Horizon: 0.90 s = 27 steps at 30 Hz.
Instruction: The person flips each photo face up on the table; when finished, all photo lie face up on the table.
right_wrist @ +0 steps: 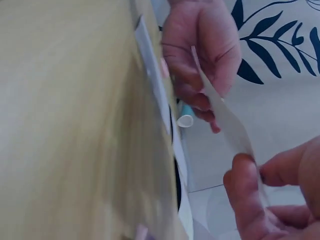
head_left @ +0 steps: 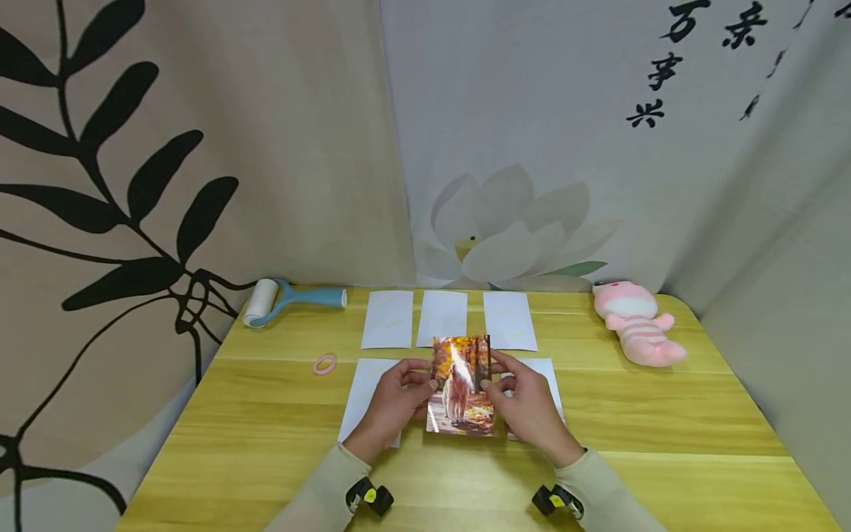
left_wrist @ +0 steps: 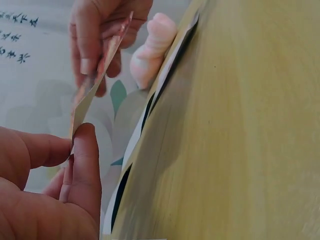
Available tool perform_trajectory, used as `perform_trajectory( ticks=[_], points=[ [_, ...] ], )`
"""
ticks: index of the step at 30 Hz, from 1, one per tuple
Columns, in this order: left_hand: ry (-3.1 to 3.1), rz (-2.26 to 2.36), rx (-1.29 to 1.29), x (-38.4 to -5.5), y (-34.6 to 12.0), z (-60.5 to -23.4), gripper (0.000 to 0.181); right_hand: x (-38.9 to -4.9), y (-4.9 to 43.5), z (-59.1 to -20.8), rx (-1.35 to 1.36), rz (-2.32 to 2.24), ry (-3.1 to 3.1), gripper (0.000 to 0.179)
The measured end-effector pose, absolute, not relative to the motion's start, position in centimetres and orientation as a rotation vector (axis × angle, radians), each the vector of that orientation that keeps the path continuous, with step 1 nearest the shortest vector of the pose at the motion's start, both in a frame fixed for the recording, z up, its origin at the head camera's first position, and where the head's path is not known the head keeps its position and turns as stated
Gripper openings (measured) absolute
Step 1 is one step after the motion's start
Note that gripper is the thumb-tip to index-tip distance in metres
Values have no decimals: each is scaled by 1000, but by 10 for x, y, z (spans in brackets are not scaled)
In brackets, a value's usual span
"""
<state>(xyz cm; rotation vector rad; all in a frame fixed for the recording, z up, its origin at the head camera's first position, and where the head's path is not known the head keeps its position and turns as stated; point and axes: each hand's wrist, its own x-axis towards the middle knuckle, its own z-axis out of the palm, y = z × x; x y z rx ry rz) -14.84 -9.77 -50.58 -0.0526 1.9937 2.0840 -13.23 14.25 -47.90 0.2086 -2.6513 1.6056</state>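
Both my hands hold up a glossy photo print [head_left: 459, 388] with an autumn woodland picture facing me. My left hand [head_left: 392, 403] pinches its left edge between thumb and fingers; my right hand [head_left: 532, 406] does the same at the right edge. From the left wrist view the print [left_wrist: 89, 97] is seen almost edge-on, raised above the table, slightly bent. Its pale back [right_wrist: 227, 122] shows in the right wrist view. Below the hands lie a white card [head_left: 359, 391] on the left and another white card [head_left: 550, 377] on the right, both partly covered.
Behind the print, three white cards lie in a row, among them a middle card [head_left: 442, 319]. A blue-handled lint roller [head_left: 302, 297] lies at the back left, with a small pink ring [head_left: 324, 364] nearer. A pink plush toy [head_left: 638, 325] sits at the back right of the wooden table [head_left: 665, 443].
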Motion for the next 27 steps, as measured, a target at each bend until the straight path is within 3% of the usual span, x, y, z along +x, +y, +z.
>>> perform_trajectory(
  ticks=[16, 27],
  points=[
    [2146, 1965, -40, -150, -102, -510, 34, -133, 141, -503, 207, 1535, -2732, 50],
    [2540, 1573, 133, -150, -99, -511, 42, -134, 139, -504, 166, 1431, -2846, 50]
  ],
)
